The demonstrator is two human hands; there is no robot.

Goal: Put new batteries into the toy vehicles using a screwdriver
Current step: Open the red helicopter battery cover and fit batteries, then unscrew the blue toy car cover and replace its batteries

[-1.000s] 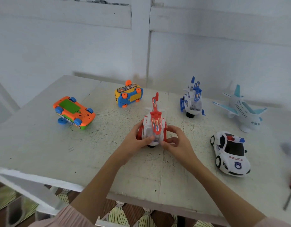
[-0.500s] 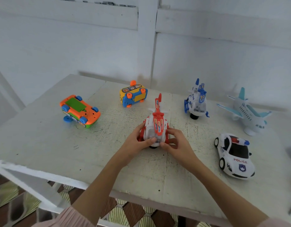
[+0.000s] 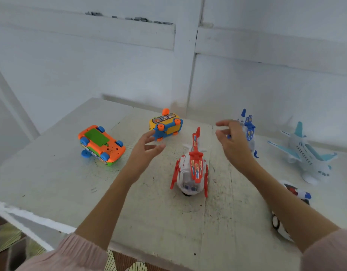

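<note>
Both hands hover released above the counter, fingers loosely spread: the left hand (image 3: 147, 146) and the right hand (image 3: 232, 140) flank the red-and-white toy helicopter (image 3: 191, 169), neither touching it. The helicopter stands upright mid-counter, nose toward the near edge. The counter (image 3: 51, 178) is scuffed white, set against a white panelled wall (image 3: 110, 65). Both forearms reach in from the near edge.
</note>
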